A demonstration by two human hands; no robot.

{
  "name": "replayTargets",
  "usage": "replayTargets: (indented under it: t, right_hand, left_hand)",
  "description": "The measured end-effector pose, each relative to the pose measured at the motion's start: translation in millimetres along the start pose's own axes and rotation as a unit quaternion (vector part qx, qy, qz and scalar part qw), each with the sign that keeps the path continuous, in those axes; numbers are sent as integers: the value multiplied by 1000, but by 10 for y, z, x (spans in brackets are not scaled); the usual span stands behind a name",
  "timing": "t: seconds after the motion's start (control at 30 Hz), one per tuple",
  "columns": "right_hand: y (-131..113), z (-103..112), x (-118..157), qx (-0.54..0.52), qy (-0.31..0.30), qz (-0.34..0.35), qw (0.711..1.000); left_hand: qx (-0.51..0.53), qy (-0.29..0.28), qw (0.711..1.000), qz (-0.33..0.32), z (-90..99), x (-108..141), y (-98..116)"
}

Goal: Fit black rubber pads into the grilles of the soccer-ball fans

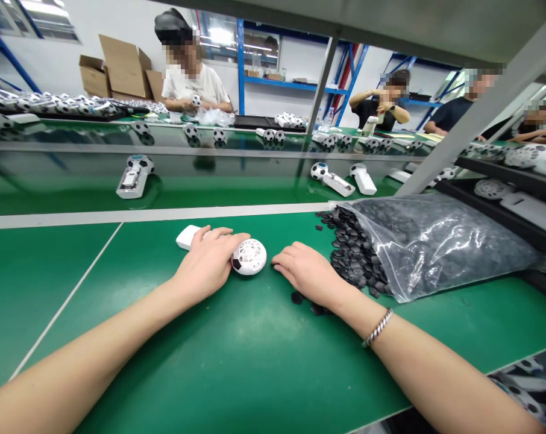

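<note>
A white handheld fan (250, 258) with a round, football-patterned grille lies on the green table. One black patch shows at the left of its grille. Over its neck and handle, my left hand (210, 256) is closed, pressing it to the tabletop. Just right of the fan head is my right hand (307, 271), apart from it, with fingers bent together and a bracelet on the wrist. Whatever its fingertips pinch, if anything, is hidden. Beside that hand, small black five-sided pieces (352, 250) spill from a clear plastic bag (445, 241).
Beyond a pale strip (164, 216), a green conveyor belt (237, 181) carries several football-headed fans, including one with an open handle (135, 178). A grey slanted post (472, 114) and black trays (503, 211) stand at the right. Several people work across the line.
</note>
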State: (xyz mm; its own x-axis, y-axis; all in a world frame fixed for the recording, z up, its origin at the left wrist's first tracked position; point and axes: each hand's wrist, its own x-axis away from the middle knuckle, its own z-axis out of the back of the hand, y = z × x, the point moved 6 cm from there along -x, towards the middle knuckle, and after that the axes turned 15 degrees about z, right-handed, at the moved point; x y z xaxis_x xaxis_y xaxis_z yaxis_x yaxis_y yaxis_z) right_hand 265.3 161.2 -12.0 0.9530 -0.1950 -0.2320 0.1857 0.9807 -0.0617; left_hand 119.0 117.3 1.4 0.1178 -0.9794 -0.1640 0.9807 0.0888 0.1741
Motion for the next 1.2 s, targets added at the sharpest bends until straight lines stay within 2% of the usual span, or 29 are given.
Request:
replayTargets:
  t: [0.1, 0.2, 0.33, 0.43, 0.57, 0.77, 0.93, 1.2]
  right_hand:
    - [49, -2, 31, -4, 29, -19, 999]
    - [64, 36, 48, -72, 81, -30, 994]
    - [1, 182, 51, -214, 187, -32, 958]
    - [-57, 246, 52, -276, 228, -40, 933]
    - [-113, 235, 35, -283, 225, -51, 931]
    - [-148, 152, -20, -300, 231, -38, 925]
    - [-86, 67, -35, -318, 258, -74, 909]
    - [-39, 2, -34, -333, 243, -100, 906]
  left_hand:
    - [11, -4, 1000, -15, -20, 2, -3]
    - [30, 2, 999, -30, -3, 13, 12]
    - [47, -15, 998, -28, -14, 24, 25]
    - [66, -54, 996, -29, -62, 35, 30]
    - [92, -85, 992, -28, -90, 48, 40]
    - [120, -75, 990, 12, -82, 38, 52]
    - [132, -55, 989, 30, -66, 37, 61]
    - [141, -55, 987, 47, -41, 26, 63]
